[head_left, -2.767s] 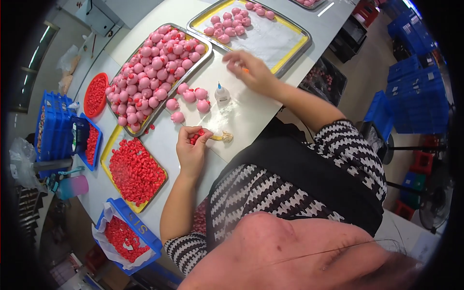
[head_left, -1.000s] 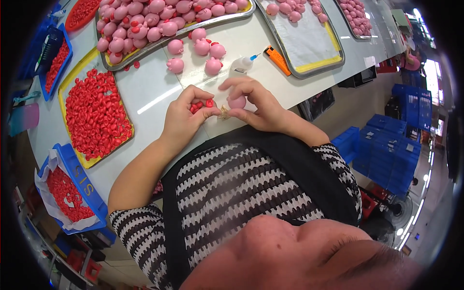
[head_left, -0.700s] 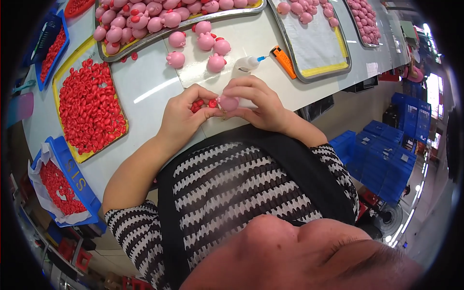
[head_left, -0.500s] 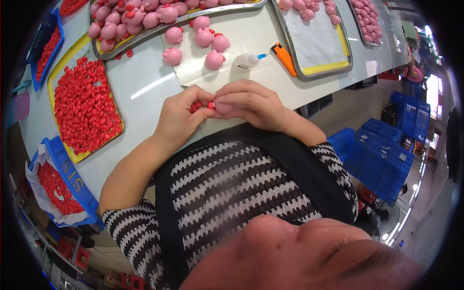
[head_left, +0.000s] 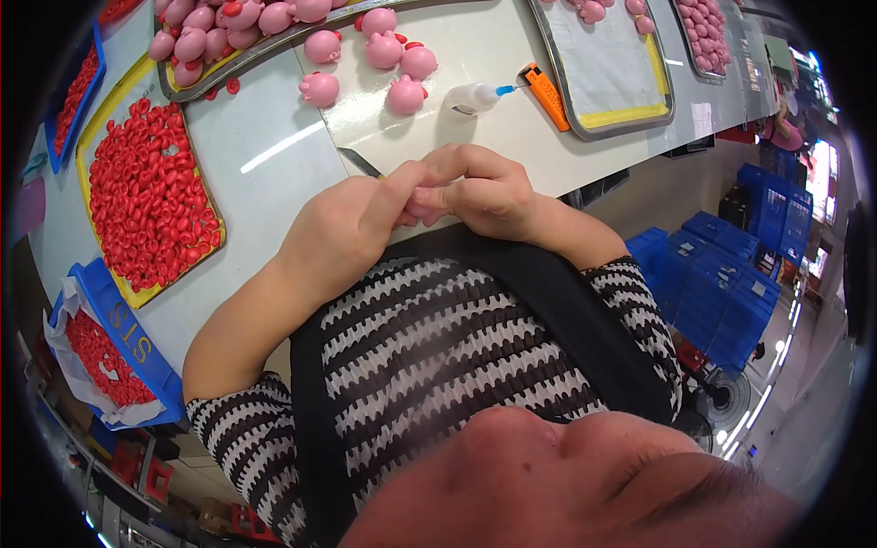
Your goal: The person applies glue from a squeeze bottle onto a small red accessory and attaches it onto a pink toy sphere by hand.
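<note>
Close in front of my body, both hands are together around a small pink toy figure (head_left: 422,210), mostly covered by fingers. My left hand (head_left: 356,208) is closed, its thumb and fingers pressing on the figure. From the other side my right hand (head_left: 484,190) curls over it, fingers bent and tips touching the left hand's. Any red piece inside the hands is hidden now. Beyond them, several loose pink figures (head_left: 405,94) with red parts lie on the table. A white squeeze bottle (head_left: 472,99) with a blue tip lies right of those, beside an orange utility knife (head_left: 546,99).
Small red parts (head_left: 146,196) fill a yellow-lined tray (head_left: 222,234) on the left; a blue bin (head_left: 151,352) holds more. Pink figures crowd a metal-rimmed tray (head_left: 265,57) at the back. Another tray (head_left: 671,108) stands right. A dark thin tool (head_left: 359,163) lies beyond my left hand.
My left hand has turned over and closed in on the pink figure, covering the red pieces seen earlier. My right fingers have bent tighter. The view has shifted slightly.
</note>
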Action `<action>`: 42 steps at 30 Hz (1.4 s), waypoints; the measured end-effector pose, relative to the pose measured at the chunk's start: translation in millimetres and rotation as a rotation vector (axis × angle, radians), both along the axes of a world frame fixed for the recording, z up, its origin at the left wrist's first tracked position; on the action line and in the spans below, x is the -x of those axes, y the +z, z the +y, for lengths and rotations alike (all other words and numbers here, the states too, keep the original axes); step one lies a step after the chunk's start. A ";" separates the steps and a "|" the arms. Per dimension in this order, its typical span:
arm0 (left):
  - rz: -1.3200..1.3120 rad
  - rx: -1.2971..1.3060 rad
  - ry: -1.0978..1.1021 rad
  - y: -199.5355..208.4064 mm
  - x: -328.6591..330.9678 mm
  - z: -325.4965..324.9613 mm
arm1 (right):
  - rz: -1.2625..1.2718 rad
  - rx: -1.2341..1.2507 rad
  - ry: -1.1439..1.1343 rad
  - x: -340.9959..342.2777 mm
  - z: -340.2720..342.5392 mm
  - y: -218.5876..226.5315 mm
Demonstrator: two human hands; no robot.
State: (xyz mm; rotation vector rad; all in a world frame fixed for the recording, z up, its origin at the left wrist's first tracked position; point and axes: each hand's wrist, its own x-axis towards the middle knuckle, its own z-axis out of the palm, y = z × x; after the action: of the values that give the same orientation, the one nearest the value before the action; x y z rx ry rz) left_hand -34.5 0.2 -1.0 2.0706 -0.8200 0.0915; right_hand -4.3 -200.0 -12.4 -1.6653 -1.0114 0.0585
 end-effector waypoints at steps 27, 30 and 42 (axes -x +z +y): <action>0.429 0.216 0.073 -3.5 -12.2 4.0 | -0.101 0.099 -0.134 -4.9 -7.5 -0.3; 0.401 0.180 0.087 -2.3 -11.9 3.1 | -0.112 0.096 -0.137 -5.0 -6.9 2.0; 1.417 1.024 0.265 0.3 -19.1 7.6 | -0.073 0.120 -0.221 -2.0 -11.2 7.5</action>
State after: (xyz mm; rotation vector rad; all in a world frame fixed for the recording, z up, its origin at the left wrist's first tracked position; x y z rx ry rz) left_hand -15.4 7.7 -0.7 0.8260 0.3716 -0.6195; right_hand -2.4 -211.2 -4.9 -1.8912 -0.8867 -0.0899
